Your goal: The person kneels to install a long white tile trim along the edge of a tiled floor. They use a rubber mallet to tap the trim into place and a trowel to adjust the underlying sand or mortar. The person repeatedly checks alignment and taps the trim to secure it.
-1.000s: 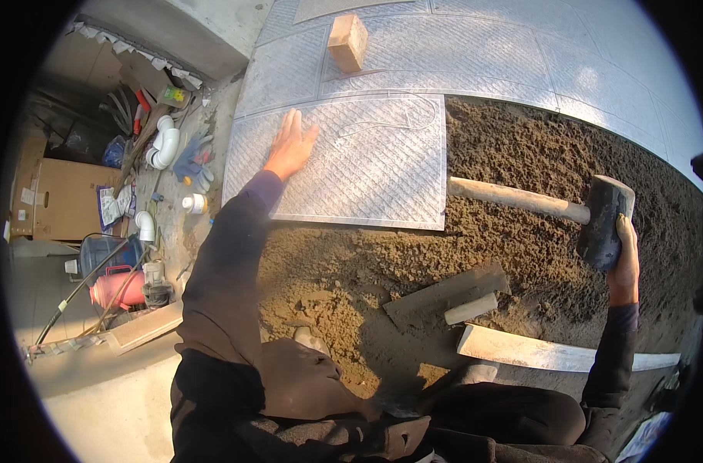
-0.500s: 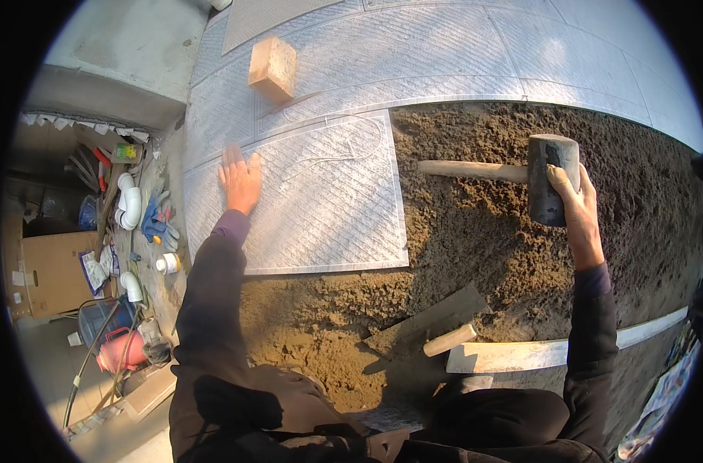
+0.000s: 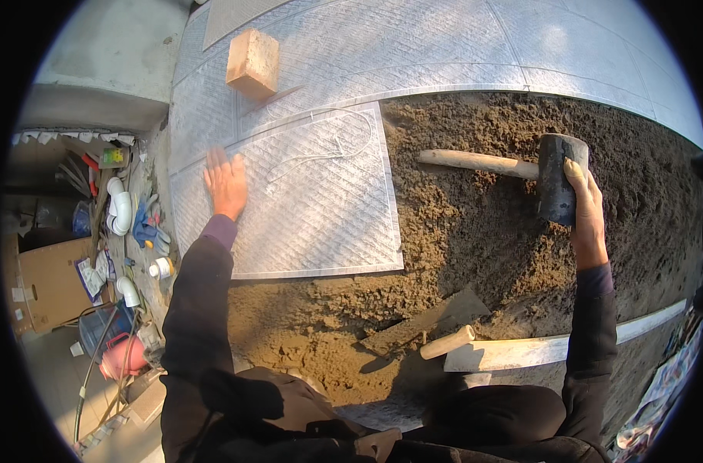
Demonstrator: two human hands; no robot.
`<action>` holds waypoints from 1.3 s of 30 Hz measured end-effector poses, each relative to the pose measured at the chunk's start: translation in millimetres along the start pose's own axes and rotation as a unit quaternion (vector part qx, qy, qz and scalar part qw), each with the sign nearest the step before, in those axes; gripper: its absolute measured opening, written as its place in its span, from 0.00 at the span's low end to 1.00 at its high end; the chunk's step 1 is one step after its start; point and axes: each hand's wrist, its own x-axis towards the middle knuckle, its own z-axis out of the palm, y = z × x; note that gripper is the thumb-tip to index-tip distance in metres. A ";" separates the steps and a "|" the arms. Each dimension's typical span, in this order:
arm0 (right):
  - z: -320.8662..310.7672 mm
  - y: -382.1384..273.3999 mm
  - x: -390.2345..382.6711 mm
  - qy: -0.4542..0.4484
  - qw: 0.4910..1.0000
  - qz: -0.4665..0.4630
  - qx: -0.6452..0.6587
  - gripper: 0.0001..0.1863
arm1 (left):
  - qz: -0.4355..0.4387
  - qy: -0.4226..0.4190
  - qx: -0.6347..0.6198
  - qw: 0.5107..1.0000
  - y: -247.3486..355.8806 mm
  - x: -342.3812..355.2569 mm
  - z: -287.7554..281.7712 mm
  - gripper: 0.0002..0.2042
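A pale, ribbed floor tile (image 3: 313, 216) lies against the laid tiles, with a loop of thin white string (image 3: 340, 153) on it. My left hand (image 3: 226, 184) rests flat on its left part, fingers stretched out. Over the rough brown mortar bed on the right, my right hand (image 3: 587, 208) grips a black rubber mallet (image 3: 556, 193) by its head. The mallet's wooden handle (image 3: 478, 163) points left toward the tile. Below, a trowel (image 3: 436, 320) with a wooden grip lies on the mortar.
A brick-like block (image 3: 252, 63) stands on the laid tiles (image 3: 413, 46). A long pale straightedge (image 3: 513, 353) lies at the lower right. Along the left are white pipe elbows (image 3: 119, 207), gloves (image 3: 151, 225), a cardboard box (image 3: 54, 278) and a pink jug (image 3: 122, 356).
The left hand and the tile sit slightly farther left in view, as the view has shifted. The mallet has moved a little to the right, still held by its head.
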 end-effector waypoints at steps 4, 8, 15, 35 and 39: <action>19.6 0.5 1.6 -0.082 0.997 0.012 0.012 0.36 | -0.002 0.003 -0.007 1.000 -2.4 0.1 5.3 0.35; 21.5 -7.1 -1.0 -0.108 0.994 0.013 0.014 0.35 | 0.012 0.016 -0.010 1.000 -5.9 2.8 7.4 0.35; 36.0 -5.6 -6.2 -0.089 0.996 0.020 0.015 0.35 | 0.006 0.009 -0.002 1.000 -8.1 1.2 6.6 0.36; 9.6 -17.5 -21.0 -0.016 0.999 -0.026 0.019 0.31 | 0.012 0.025 0.020 0.999 -6.7 0.2 6.9 0.35; 50.1 3.8 -13.3 -0.110 0.991 -0.070 -0.006 0.38 | 0.015 0.032 0.014 0.999 -4.8 4.0 7.2 0.36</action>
